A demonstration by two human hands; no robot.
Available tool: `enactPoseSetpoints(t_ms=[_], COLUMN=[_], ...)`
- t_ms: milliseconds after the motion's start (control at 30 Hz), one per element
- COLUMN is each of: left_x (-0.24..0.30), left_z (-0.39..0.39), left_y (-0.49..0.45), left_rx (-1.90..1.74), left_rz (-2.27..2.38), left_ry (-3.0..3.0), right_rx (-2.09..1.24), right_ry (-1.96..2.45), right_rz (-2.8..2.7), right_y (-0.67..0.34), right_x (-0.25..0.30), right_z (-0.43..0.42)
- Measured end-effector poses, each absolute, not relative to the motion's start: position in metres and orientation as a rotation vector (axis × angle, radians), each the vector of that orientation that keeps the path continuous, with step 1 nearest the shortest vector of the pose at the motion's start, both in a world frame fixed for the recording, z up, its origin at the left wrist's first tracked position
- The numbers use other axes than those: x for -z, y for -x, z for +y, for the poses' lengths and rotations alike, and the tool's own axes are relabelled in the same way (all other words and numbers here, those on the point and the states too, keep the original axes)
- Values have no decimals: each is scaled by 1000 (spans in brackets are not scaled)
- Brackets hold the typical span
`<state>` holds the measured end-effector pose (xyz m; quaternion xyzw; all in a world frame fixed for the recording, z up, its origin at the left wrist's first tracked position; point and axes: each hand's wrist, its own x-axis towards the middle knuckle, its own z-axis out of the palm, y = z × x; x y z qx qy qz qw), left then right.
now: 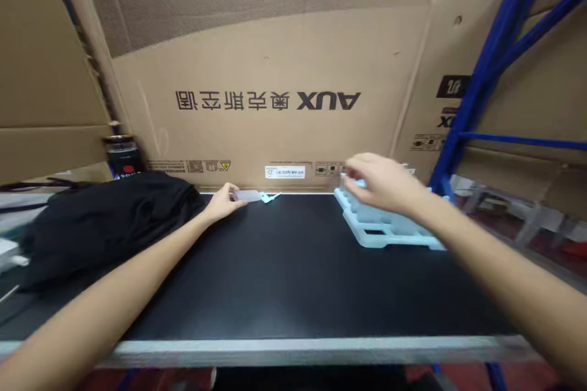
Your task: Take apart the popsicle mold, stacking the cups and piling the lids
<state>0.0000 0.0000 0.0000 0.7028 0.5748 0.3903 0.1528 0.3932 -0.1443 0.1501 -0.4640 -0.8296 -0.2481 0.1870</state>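
My left hand [222, 201] reaches to the far edge of the black table [293, 275] and pinches a small pale, translucent piece [247, 195]. A small light-blue part [270, 197] lies just right of that piece. My right hand [378, 182] hovers over the far end of a light-blue plastic tray [389, 232] with compartments, its fingers curled down onto the tray's back corner. Whether those fingers hold anything is hidden by the hand and by blur.
A large cardboard box [284, 73] stands upright along the table's far edge. A black cloth bundle [101, 220] lies at the left, with a dark can [123, 156] behind it. Blue shelf posts [477, 85] rise at the right. The table's grey front edge [293, 351] runs across the bottom.
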Motion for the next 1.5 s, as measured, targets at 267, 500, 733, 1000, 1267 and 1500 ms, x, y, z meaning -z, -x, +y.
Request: enactPoseSetpoints(t_ms=[267, 500, 733, 1000, 1267, 1500], left_x=[-16, -16, -14, -14, -7, -12], left_z=[-9, -15, -35, -47, -48, -57], left_y=[-15, -18, -36, -48, -59, -57], left_rx=[-1587, -1441, -1209, -1171, -1185, -1194], left_rz=[1122, 936, 889, 926, 712, 718], left_ry=[-1840, -1982, -2287, -2423, -2444, -2510], right_rx=[245, 111, -38, -491, -1095, -1165], right_ry=[1301, 1422, 1189, 873, 569, 598], right_rz=[-2663, -2525, -2356, -2004, -1656, -1645], right_y=[-237, -226, -253, -273, -254, -251], right_x=[-60, -35, -38, -60, -44, -39], right_z=[-24, 10, -6, -32, -56, -64])
